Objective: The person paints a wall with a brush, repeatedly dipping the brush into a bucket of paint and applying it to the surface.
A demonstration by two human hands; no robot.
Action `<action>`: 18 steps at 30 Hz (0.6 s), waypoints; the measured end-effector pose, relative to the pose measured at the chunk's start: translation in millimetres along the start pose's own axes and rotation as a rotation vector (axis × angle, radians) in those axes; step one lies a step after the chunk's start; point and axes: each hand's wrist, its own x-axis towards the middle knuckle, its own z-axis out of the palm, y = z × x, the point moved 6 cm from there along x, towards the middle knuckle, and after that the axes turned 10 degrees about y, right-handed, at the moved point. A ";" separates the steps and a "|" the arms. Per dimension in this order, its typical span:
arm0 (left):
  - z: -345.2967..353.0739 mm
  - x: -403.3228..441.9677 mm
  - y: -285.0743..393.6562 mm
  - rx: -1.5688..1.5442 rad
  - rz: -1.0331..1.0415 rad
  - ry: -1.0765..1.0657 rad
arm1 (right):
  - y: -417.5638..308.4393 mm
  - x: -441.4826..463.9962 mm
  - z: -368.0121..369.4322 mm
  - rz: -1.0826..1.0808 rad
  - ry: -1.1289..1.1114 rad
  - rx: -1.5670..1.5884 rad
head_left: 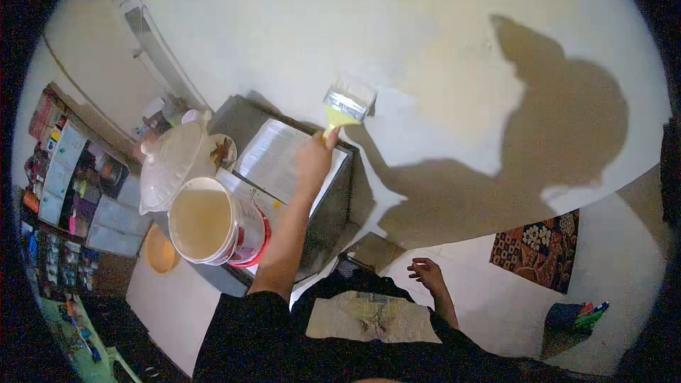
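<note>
My left hand point(314, 158) grips the yellow handle of a wide paintbrush point(345, 105). The brush has a metal band, and its pale bristles rest against the white wall point(298, 21), on which uneven whitish and yellowish patches show. Below and left of that forearm stands a white bucket point(245, 230) holding a cloudy beige liquid, with red around its base. My right hand point(428, 274) hangs low beside my body, its fingers apart and loosely bent, with nothing in them.
Printed sheets point(273, 159) cover a dark cabinet under the brush. A white lidded tureen point(174, 163) and an orange bowl point(162, 250) are at left. A patterned mat point(537, 250) lies on the floor; a dark bin point(564, 323) stands at lower right.
</note>
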 end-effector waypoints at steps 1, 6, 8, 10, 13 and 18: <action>4.8 -5.0 -4.0 0.025 -0.017 -0.027 | 0.0 -2.0 0.1 0.033 0.011 -0.032; 33.3 -27.4 -40.7 0.122 -0.092 -0.102 | 36.4 7.6 -6.3 -0.075 -0.059 0.158; 54.9 -34.0 -72.4 0.217 0.053 -0.136 | 23.8 -1.9 -7.7 0.044 0.008 0.062; 59.5 -48.5 -73.7 0.382 0.266 -0.275 | 20.8 -5.6 -11.1 0.083 0.039 0.014; 61.6 -61.7 -103.6 0.447 0.157 -0.355 | 23.5 -2.0 -15.2 0.079 0.049 -0.003; 28.0 -36.5 -70.2 0.409 0.175 -0.266 | 20.2 1.0 -17.1 0.062 0.012 0.048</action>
